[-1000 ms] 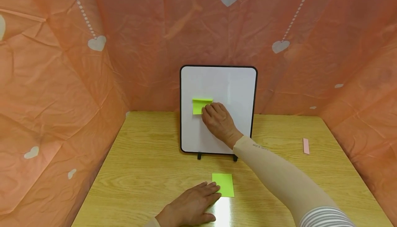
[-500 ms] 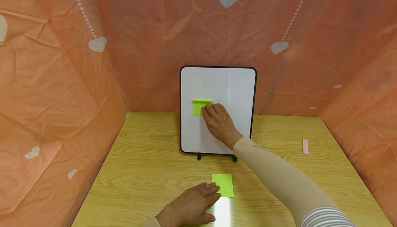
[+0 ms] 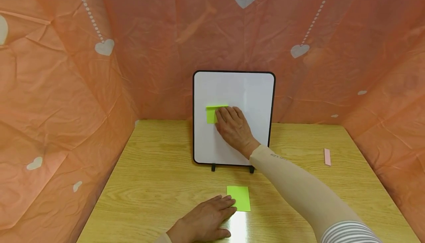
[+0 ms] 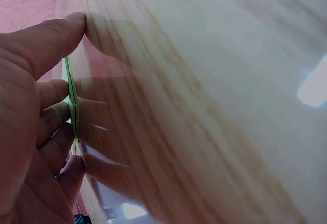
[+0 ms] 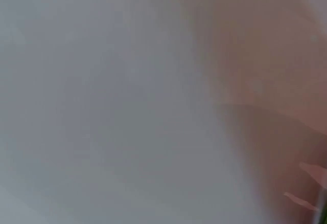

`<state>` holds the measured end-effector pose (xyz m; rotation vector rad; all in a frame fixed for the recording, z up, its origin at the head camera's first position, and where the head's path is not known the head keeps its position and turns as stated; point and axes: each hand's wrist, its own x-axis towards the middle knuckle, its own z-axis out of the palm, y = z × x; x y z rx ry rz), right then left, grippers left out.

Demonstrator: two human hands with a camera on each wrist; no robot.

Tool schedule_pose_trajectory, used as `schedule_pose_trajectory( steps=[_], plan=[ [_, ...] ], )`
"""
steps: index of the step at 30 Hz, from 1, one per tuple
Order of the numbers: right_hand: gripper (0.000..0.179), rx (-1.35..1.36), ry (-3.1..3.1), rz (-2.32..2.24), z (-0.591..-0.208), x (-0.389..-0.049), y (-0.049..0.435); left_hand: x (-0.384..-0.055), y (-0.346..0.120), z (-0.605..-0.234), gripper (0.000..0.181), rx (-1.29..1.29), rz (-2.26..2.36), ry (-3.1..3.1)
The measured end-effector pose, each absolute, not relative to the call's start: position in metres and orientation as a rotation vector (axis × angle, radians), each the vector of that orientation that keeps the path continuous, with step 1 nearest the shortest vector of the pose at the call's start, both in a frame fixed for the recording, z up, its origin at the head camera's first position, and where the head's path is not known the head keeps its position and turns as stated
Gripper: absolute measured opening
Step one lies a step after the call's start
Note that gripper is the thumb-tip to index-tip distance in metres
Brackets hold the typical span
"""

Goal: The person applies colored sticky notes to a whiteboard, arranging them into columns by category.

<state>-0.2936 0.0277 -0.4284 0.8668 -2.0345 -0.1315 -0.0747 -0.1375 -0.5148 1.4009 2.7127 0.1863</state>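
Observation:
In the head view my right hand touches a yellow-green sticky note on the front of a white board. Its slightly bent fingers cover the note's right part, and the fingertips are hidden. A narrow strip along the note's top edge stands out as a fold. Down on the table, my left hand lies flat, its fingertips over the left side of a yellow-green sticky note pad. The left wrist view shows the pad's thin green edge beside the fingers. Mostly blurred board surface fills the right wrist view.
The black-framed board stands upright on small black feet on the wooden table. A pink strip lies at the right of the table. Orange sheeting with white hearts encloses the back and sides.
My right hand's fingers have slid slightly upward over the note on the board. The left hand and the pad have stayed in place.

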Motion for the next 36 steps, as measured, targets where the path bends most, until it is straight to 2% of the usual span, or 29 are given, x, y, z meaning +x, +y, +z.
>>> schedule_pose_trajectory(
  steps=[23, 36],
  plan=[
    [0.063, 0.779, -2.166, -0.169, -0.4252, -0.2889, 0.0191, -0.0752, -0.1377, -0.516, 0.062, 1.369, 0.254, 2.679],
    [0.065, 0.782, -2.237, -0.18, -0.4274, -0.2906, 0.0245, -0.0753, -0.1369, -0.5127, 0.062, 1.412, 0.169, 2.718]
  ],
)
